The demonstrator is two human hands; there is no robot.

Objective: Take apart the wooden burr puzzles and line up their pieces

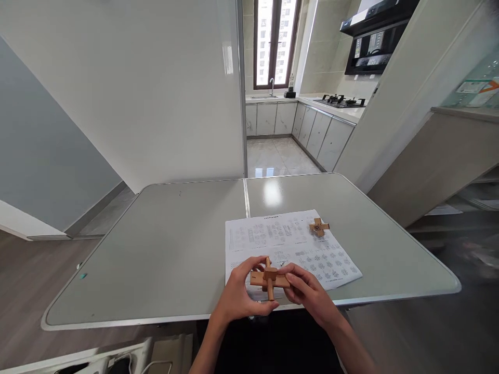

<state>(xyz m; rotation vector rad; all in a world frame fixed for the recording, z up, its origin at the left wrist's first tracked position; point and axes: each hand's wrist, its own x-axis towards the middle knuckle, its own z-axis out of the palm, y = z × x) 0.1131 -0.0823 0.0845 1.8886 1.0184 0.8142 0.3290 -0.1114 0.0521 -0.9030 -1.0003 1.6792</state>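
Observation:
Between my two hands is a wooden interlocking puzzle [270, 278], with crossing brown bars and a rod that points toward and away from me. My left hand [238, 291] curves round its left side, fingertips at the far end of the rod and thumb at the near end. The fingers of my right hand [306, 291] pinch the right end of the flat bar. Beneath the puzzle lies a printed instruction sheet [257, 234] with rows of small diagrams. A second small wooden cross-shaped puzzle [318, 227] rests on the sheet's far right part.
The pale table [167, 249] has a metal seam down its middle and rounded corners. A small teal bit [83, 276] lies near its left edge. Shelves stand to the right, with a plastic bottle [477, 91] on top.

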